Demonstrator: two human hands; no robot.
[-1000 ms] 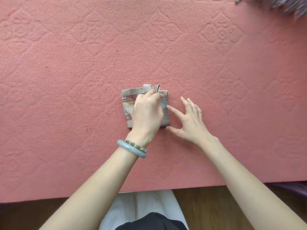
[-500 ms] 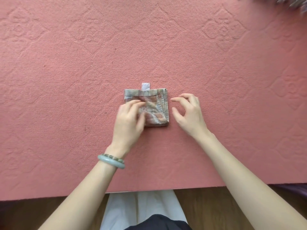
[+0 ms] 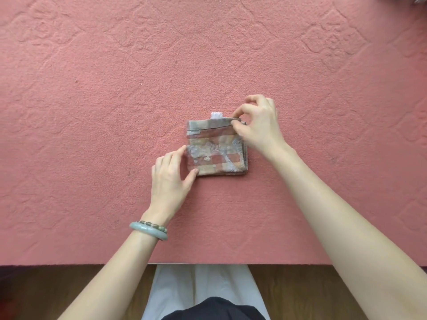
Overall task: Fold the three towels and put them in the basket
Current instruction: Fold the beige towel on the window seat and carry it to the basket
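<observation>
Right hand [image 3: 258, 125] pinches the folded towel's [image 3: 216, 151] far right corner; left hand [image 3: 172, 175], fingers loosely spread, touches its left edge, mid-table [image 3: 92, 112].

Small patchwork-patterned towel [image 3: 216, 150], folded square, lying flat, white tag at top

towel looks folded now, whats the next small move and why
Probably tuck the far right corner flat: the right hand pinches that edge of the towel, slightly lifted, while the left hand rests at its near left corner. No basket is in view yet.
</observation>
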